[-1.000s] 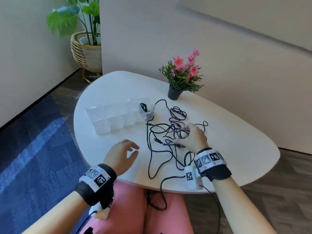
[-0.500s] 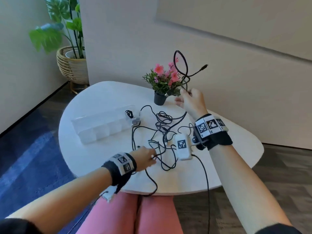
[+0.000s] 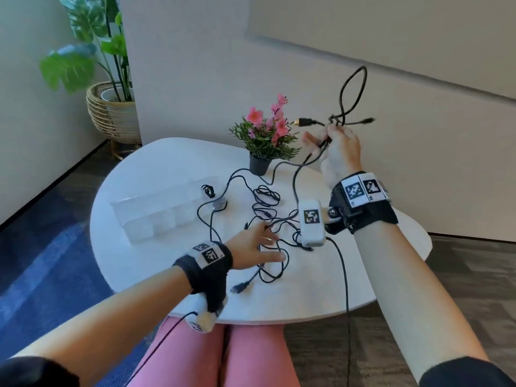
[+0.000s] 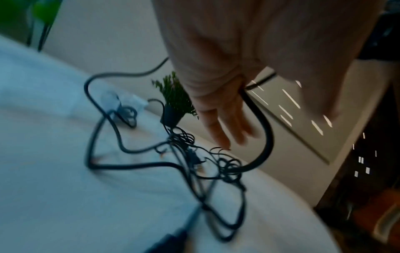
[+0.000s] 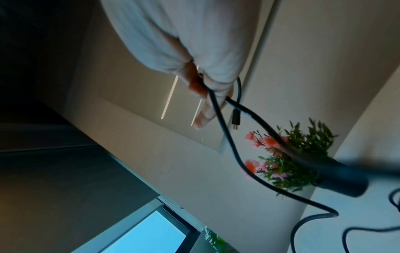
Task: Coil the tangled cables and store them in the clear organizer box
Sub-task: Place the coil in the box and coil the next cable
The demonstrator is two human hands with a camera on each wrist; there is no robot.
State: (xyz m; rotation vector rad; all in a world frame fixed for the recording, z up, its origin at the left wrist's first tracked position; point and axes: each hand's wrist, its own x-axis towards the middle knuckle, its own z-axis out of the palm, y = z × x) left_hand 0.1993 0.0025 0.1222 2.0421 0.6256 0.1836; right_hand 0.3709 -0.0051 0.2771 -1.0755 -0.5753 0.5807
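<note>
Black cable (image 3: pixel 352 90) in raised right hand (image 3: pixel 339 152), left hand (image 3: pixel 251 244) flat on tangle.

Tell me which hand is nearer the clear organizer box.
Left. The left hand lies spread on the tangled cables on the table, just right of the clear organizer box. The right hand is raised beyond the flower pot, gripping a lifted cable.
</note>
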